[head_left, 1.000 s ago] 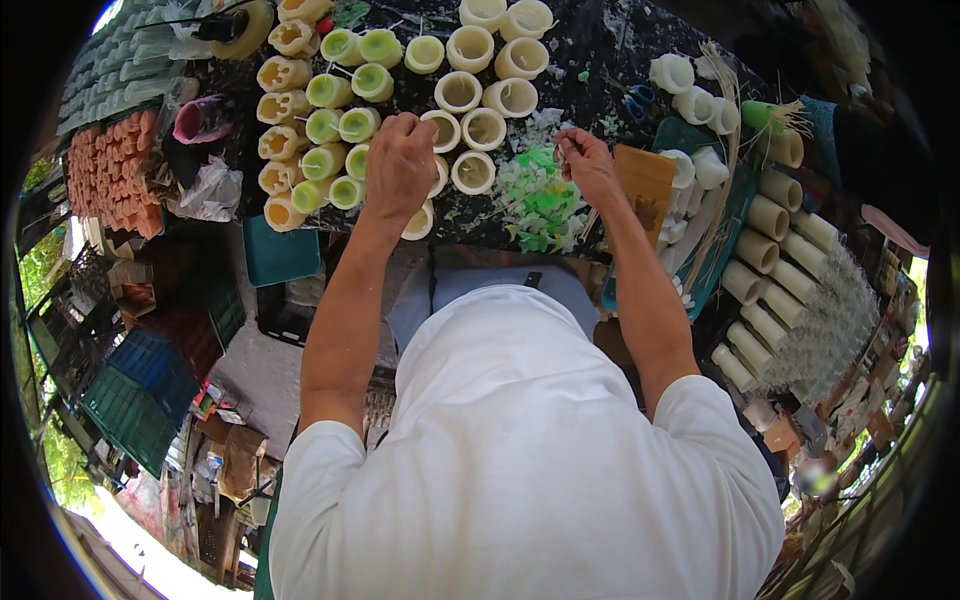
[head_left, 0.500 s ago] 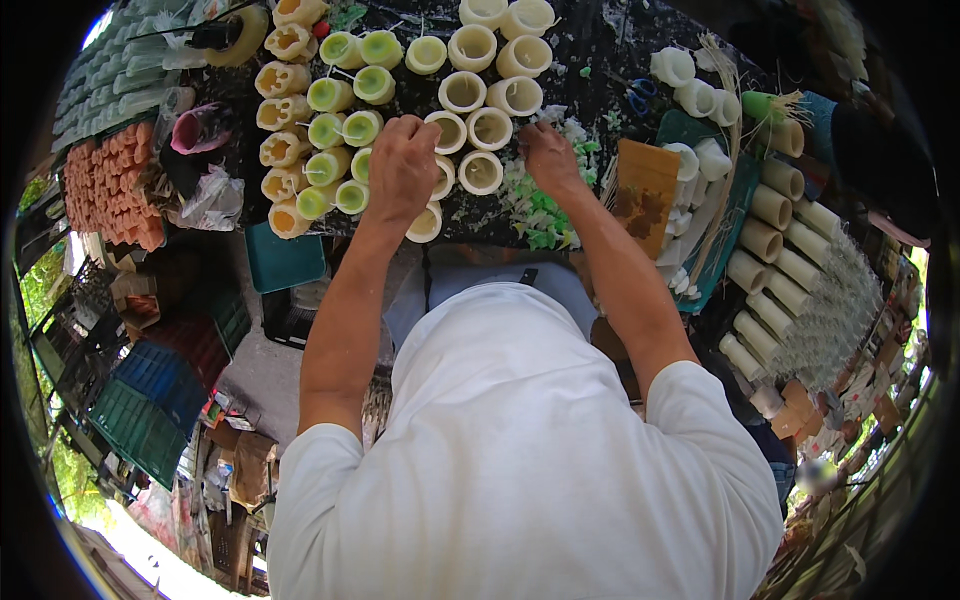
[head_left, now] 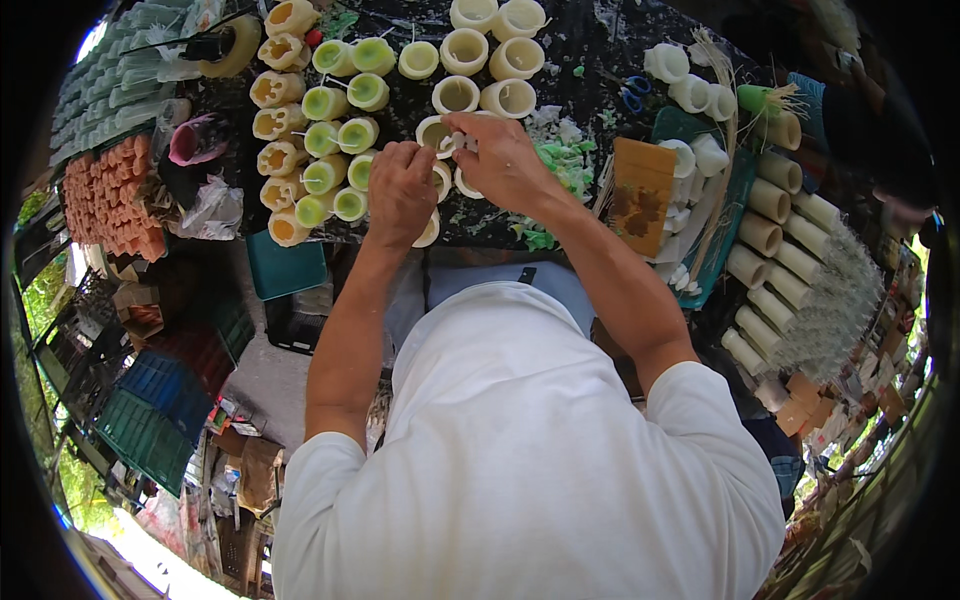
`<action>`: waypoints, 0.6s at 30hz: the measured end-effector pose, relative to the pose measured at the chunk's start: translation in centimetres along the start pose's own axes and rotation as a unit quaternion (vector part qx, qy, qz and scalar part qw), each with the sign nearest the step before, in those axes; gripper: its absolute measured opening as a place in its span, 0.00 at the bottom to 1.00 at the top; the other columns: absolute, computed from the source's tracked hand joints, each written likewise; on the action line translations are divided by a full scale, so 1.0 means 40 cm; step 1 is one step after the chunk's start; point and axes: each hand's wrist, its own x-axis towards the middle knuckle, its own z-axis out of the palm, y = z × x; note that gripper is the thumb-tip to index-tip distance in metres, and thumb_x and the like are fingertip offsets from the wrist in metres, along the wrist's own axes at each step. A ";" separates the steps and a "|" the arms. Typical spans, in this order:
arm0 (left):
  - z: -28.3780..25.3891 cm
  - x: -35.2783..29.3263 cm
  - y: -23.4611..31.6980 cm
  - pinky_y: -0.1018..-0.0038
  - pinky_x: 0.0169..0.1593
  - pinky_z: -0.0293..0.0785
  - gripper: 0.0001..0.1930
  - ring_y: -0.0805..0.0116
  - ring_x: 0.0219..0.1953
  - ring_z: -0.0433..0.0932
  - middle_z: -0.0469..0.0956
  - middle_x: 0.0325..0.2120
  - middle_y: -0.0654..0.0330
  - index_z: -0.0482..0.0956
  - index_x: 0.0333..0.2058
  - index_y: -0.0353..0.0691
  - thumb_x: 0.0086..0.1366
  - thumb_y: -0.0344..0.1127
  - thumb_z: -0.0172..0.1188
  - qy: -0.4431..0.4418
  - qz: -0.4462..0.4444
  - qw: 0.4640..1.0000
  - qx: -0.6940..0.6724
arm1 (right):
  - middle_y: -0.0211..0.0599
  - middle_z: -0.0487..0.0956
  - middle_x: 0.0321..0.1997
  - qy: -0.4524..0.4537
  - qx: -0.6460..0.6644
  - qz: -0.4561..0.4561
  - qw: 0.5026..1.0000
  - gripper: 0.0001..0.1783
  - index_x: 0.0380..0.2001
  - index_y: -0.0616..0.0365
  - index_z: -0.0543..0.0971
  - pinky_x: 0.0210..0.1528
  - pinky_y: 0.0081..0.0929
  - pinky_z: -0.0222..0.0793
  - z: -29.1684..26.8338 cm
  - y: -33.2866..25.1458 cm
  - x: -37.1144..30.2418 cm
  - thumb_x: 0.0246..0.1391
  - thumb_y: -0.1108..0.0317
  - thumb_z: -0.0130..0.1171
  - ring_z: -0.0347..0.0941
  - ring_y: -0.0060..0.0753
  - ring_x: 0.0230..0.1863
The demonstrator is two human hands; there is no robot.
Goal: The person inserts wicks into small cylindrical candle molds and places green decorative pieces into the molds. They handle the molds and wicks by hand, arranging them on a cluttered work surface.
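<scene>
My right hand [head_left: 505,165] reaches across to a hollow cream wax candle cup [head_left: 434,127], its thumb and fingers bent together over the rim. Small whitish bits show by its fingertips; whether they are held or lie in the cup is unclear. Close on the left, my left hand [head_left: 402,198] has its fingers drawn together beside the same cup, and what they hold is hidden. Several more cream cups [head_left: 456,95] stand in rows beyond, some partly covered by my hands. A heap of white and green wax chips [head_left: 565,155] lies right of my right hand.
Green-filled candles [head_left: 323,103] with wicks and scalloped cream candles [head_left: 276,90] stand in rows to the left. Right are blue scissors [head_left: 634,95], a stained orange-brown sheet [head_left: 640,195] and a teal tray [head_left: 738,205] with white pieces. Stacked cream cylinders [head_left: 770,202] lie farther right.
My right hand has moved left from the wax chips to the cream cup. My left hand has drawn slightly nearer to me, and its fingers stay together.
</scene>
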 end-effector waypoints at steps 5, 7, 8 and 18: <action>0.000 -0.001 -0.001 0.58 0.43 0.74 0.10 0.50 0.38 0.78 0.79 0.34 0.53 0.82 0.38 0.38 0.56 0.20 0.65 0.004 0.007 1.000 0.011 | 0.52 0.85 0.45 -0.016 0.038 0.040 0.998 0.19 0.55 0.67 0.80 0.50 0.34 0.78 0.009 -0.013 0.025 0.62 0.78 0.56 0.84 0.39 0.46; 0.005 0.004 -0.003 0.58 0.43 0.74 0.10 0.50 0.38 0.79 0.79 0.34 0.53 0.82 0.38 0.38 0.56 0.20 0.65 0.007 0.009 1.000 0.010 | 0.48 0.86 0.44 -0.006 0.078 0.075 0.994 0.18 0.55 0.66 0.80 0.50 0.32 0.78 0.003 -0.012 0.027 0.62 0.78 0.57 0.84 0.35 0.45; 0.005 0.007 -0.006 0.58 0.43 0.74 0.10 0.50 0.38 0.79 0.80 0.34 0.53 0.82 0.38 0.38 0.56 0.20 0.65 0.009 0.007 1.000 0.010 | 0.45 0.86 0.44 0.007 0.102 0.090 0.991 0.18 0.55 0.66 0.81 0.50 0.31 0.78 -0.005 -0.012 0.024 0.62 0.78 0.57 0.83 0.32 0.45; 0.003 0.067 -0.017 0.59 0.44 0.76 0.08 0.51 0.39 0.80 0.80 0.35 0.54 0.83 0.38 0.38 0.60 0.24 0.67 0.022 0.023 1.000 0.001 | 0.42 0.84 0.33 0.061 -0.121 0.096 0.986 0.12 0.42 0.61 0.84 0.43 0.40 0.79 -0.056 0.313 -0.186 0.54 0.71 0.66 0.83 0.43 0.37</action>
